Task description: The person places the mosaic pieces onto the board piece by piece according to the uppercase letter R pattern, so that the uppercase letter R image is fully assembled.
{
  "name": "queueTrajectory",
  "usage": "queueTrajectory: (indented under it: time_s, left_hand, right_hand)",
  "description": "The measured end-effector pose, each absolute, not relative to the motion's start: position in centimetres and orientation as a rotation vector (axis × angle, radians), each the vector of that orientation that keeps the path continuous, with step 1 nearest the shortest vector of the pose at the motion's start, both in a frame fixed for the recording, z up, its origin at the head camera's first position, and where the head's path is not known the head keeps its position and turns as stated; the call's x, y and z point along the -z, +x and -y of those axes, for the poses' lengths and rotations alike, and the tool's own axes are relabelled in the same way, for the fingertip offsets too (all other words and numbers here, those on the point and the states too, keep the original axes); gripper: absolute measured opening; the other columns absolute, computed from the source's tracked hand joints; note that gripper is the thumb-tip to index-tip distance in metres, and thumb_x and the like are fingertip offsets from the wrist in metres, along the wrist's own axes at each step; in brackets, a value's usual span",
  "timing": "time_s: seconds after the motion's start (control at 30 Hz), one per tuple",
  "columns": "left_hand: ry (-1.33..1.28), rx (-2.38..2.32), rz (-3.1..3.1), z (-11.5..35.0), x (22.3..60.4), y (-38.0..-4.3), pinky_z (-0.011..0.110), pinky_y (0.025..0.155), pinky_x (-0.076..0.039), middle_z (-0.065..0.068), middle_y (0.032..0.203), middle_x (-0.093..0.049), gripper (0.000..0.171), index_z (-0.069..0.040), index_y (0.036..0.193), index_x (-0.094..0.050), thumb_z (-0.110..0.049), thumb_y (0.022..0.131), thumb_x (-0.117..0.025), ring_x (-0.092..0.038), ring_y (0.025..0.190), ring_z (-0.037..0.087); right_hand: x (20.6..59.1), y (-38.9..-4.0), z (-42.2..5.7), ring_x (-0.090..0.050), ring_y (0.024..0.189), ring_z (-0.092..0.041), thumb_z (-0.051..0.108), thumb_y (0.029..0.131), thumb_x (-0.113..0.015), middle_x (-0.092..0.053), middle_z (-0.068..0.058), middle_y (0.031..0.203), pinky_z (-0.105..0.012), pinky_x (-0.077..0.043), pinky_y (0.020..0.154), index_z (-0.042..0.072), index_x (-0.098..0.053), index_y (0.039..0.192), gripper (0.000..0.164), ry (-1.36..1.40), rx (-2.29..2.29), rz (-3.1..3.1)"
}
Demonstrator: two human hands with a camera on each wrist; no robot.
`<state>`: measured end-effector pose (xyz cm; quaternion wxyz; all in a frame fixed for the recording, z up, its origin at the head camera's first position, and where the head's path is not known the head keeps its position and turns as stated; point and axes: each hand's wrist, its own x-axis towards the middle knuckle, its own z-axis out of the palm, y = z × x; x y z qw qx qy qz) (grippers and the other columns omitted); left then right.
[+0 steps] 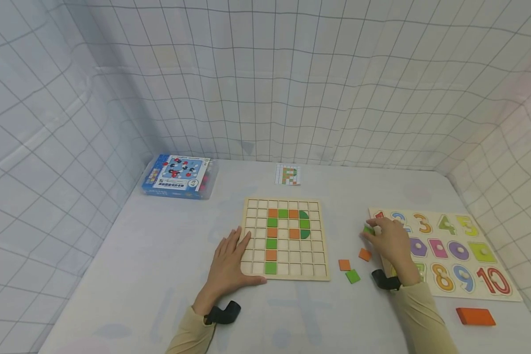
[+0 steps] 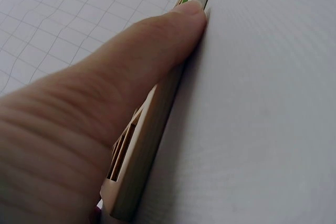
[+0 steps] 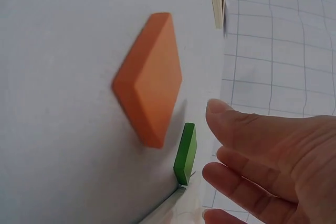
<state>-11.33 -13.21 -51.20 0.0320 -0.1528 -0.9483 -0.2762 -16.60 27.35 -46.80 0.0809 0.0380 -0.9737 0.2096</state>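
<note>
My left hand [image 1: 228,263] rests on the lower-left corner of a wooden grid board [image 1: 307,257], fingers spread at its left side. The left wrist view shows the thumb [image 2: 152,40] against the board's side edge [image 2: 144,150]. Green and orange tiles form a P shape on the grid. At the right, my right hand [image 1: 391,243] reaches over a green square tile [image 1: 368,229]. In the right wrist view, thumb and fingers stand apart beside that green tile [image 3: 186,153], with a gap between. Closer to that camera lies an orange tile [image 3: 152,82].
Loose orange [image 1: 344,265] and green [image 1: 353,276] tiles lie between the grid and a number puzzle board [image 1: 464,295]. An orange block [image 1: 475,316] sits at front right. A pattern card [image 1: 287,174] and a boxed molecule set [image 1: 177,177] are at the back.
</note>
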Motion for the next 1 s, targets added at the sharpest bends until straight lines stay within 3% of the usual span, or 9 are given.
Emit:
queueTrajectory:
  time_s: [0.67,1.0]
  left_hand:
    - [-0.474,0.854,2.906,13.15,51.09,-11.29,0.049,0.112,-0.010,0.018,0.154,-0.019,0.118,-0.006,0.148,-0.032,-0.062,0.056,-0.081,-0.012,0.141,0.032]
    - [-0.482,0.845,2.890,13.18,51.16,-11.28,0.050,0.111,-0.012,0.018,0.153,-0.020,0.118,-0.006,0.148,-0.033,-0.062,0.056,-0.081,-0.013,0.141,0.033]
  right_hand:
    - [46.91,-16.93,-26.82,-0.053,0.086,-0.035,0.017,0.078,-0.076,-0.063,-0.023,0.108,-0.039,-0.040,0.059,0.000,-0.071,0.105,0.033,0.033,-0.563,3.029]
    - [46.64,-17.14,-26.90,-0.052,0.083,-0.032,0.016,0.079,-0.075,-0.065,-0.019,0.099,-0.038,-0.040,0.059,0.000,-0.072,0.102,0.028,0.018,-0.615,3.065]
